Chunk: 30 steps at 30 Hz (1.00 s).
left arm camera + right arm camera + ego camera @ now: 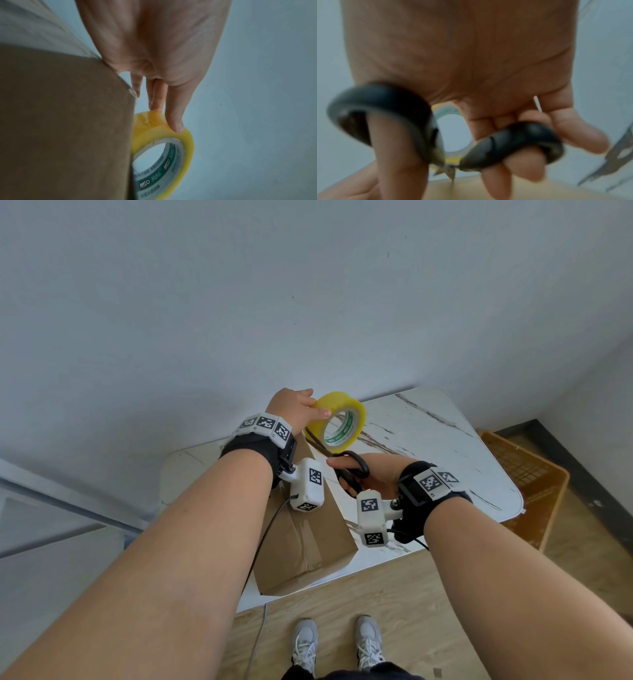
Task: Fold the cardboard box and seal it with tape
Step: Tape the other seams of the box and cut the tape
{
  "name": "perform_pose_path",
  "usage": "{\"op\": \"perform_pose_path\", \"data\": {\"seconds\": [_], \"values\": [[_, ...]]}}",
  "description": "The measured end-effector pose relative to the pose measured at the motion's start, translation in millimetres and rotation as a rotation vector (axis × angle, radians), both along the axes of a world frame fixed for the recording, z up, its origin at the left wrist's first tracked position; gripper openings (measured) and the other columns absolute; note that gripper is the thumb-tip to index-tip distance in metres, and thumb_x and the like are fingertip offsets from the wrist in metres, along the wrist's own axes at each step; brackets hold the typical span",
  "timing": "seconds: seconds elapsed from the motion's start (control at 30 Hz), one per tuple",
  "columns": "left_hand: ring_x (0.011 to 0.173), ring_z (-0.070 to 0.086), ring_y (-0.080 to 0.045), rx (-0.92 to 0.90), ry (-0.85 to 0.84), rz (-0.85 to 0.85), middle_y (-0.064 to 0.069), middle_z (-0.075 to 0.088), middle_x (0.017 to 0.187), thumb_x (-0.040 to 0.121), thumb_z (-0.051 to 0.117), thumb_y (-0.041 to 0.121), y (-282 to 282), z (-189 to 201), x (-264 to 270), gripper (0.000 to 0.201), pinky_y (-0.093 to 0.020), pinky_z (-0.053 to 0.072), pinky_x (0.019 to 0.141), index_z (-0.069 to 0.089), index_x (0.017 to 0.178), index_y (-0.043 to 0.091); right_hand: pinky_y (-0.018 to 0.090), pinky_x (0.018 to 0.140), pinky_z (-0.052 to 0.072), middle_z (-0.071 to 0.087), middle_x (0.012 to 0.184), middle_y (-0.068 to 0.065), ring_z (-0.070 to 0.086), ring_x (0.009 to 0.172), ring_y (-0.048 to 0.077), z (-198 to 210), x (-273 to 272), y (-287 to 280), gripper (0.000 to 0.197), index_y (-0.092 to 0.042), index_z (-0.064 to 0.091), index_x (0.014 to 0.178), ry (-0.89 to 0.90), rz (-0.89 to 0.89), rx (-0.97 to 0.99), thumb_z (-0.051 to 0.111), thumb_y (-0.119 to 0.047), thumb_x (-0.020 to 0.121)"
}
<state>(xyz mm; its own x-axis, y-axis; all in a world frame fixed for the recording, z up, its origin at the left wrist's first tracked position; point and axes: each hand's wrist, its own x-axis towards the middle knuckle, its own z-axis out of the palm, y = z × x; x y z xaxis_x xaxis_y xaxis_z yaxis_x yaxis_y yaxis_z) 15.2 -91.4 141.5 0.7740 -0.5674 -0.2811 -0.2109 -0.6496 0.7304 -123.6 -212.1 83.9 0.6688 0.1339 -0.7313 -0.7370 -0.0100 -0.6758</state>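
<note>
A brown cardboard box [308, 542] stands on the marble table [428, 433], its flaps folded down, with clear tape along its top seam. My left hand [301, 405] grips a yellow tape roll [342, 422] held up past the box's far end. A strip of tape [317, 441] runs from the roll down to the box. My right hand [376, 474] holds black scissors [356, 470], thumb and fingers through the handles, blades pointing at the strip. In the left wrist view my fingertips [176, 127] lie on the roll's [163, 148] rim beside the box [60, 121]. The right wrist view is blurred and shows the scissor handles [385, 108].
An orange-brown plastic crate [527, 481] sits on the floor right of the table. A pale wall rises behind the table. A cable [263, 546] hangs from my left wrist across the box. My shoes [368, 642] stand on the wooden floor at the table's near edge.
</note>
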Motion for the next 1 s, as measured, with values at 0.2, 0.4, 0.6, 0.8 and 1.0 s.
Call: {"op": "perform_pose_path", "data": {"seconds": [0.2,0.4,0.6,0.8,1.0], "values": [[0.135,0.042,-0.018,0.02,-0.012,-0.003,0.006,0.039,0.15,0.081,0.073,0.032,0.1,-0.3,0.2,0.06,-0.029,0.029,0.111,0.055,0.133,0.009,0.026,0.054,0.037,0.052,0.05,0.0,0.044,0.048,0.017,-12.3,-22.3,-15.2,0.054,-0.014,0.059,0.061,0.231,0.24,-0.592,0.066,-0.066,0.074],[0.134,0.043,-0.017,0.036,-0.022,-0.016,0.007,0.04,0.149,0.081,0.073,0.032,-0.4,-0.9,-0.8,0.058,-0.023,0.029,0.104,0.056,0.132,0.01,0.023,0.047,0.025,0.035,0.054,0.001,0.032,0.047,0.015,-36.9,-24.5,-12.3,0.053,-0.012,0.037,0.059,0.225,0.26,-0.961,0.05,-0.05,0.093],[0.135,0.042,-0.016,0.069,-0.039,-0.051,0.009,0.04,0.149,0.081,0.073,0.031,-1.0,-2.0,-0.2,0.054,-0.028,0.028,0.11,0.059,0.129,0.012,0.025,0.047,0.031,0.043,0.056,0.001,0.039,0.048,0.015,-66.3,-15.8,-18.5,0.04,-0.011,0.043,0.063,0.273,0.174,-0.997,0.045,-0.033,0.096],[0.136,0.04,-0.014,0.074,-0.031,-0.06,0.007,0.041,0.148,0.082,0.072,0.03,-1.4,1.1,-2.6,0.053,-0.028,0.027,0.114,0.058,0.13,0.01,0.024,0.048,0.033,0.043,0.058,0.002,0.039,0.05,0.015,-81.3,-17.1,-17.3,0.04,-0.013,0.037,0.061,0.256,0.257,-0.961,0.05,-0.024,0.097],[0.138,0.036,-0.013,0.088,-0.039,-0.099,0.008,0.038,0.15,0.081,0.073,0.03,-2.9,2.5,-2.5,0.056,-0.029,0.023,0.115,0.057,0.132,0.012,0.025,0.065,0.043,0.062,0.1,0.01,0.058,0.081,0.024,-51.5,0.8,-26.2,0.017,-0.008,0.057,0.105,0.0,-0.152,-0.898,0.051,-0.009,0.089]]}}
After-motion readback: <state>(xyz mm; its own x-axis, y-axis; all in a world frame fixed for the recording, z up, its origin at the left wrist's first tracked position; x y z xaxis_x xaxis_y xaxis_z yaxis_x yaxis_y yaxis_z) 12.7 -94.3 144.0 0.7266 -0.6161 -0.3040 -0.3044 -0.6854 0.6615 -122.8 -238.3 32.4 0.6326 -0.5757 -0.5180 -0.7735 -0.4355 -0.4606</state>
